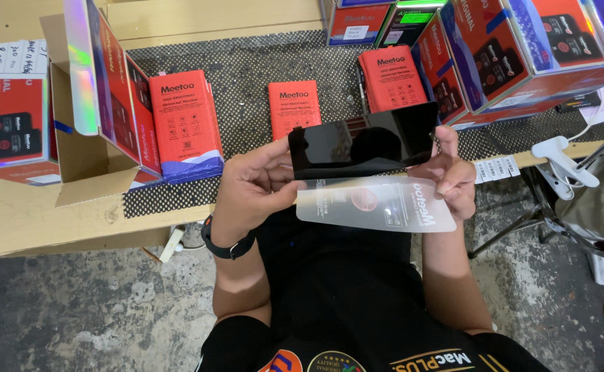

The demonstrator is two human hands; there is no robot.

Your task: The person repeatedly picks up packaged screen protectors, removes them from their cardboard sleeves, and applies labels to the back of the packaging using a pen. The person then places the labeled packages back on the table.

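We judge the bagging step underway: our left hand (250,189) and right hand (453,176), fingers closed, grip the black panel (360,141) above the clear sleeve (378,205), which next needs its mouth aligned.

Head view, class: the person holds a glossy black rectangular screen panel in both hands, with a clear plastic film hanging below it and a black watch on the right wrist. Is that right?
Not quite. The head view shows the black watch on the left wrist, not the right. The rest stands: left hand and right hand hold the glossy black rectangular screen panel, with the clear plastic film below it.
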